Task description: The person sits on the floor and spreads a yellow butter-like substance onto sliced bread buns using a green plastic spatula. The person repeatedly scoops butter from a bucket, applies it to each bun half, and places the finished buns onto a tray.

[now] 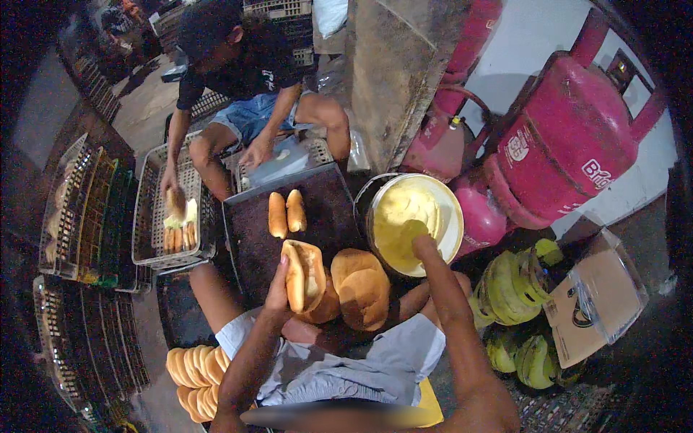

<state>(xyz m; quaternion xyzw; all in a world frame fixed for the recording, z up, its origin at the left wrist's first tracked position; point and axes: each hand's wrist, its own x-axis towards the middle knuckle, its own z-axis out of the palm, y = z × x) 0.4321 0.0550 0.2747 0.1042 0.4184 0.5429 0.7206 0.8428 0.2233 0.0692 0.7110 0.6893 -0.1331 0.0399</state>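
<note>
My left hand (278, 289) holds a split bread bun (306, 279), its cut side facing up and spread apart. In the bucket (458, 227) my right hand (425, 247) reaches down to the pale yellow cream (398, 211). A darker yellow patch lies at its fingertips; whether that is a tool or shadowed cream I cannot tell. Between my legs sit more round buns (361, 289), touching one another, close to the held bun. Two long bread rolls (286, 213) lie side by side on the dark tray (249, 227) in front of me.
Across from me a person (238, 70) reaches with one hand into a plastic crate (142, 216) holding wrapped rolls (180, 238). Pink gas cylinders (563, 135) and a green one (509, 287) stand at right, near green bananas (533, 360) and cardboard (584, 314). Rows of buns (197, 368) lie at lower left.
</note>
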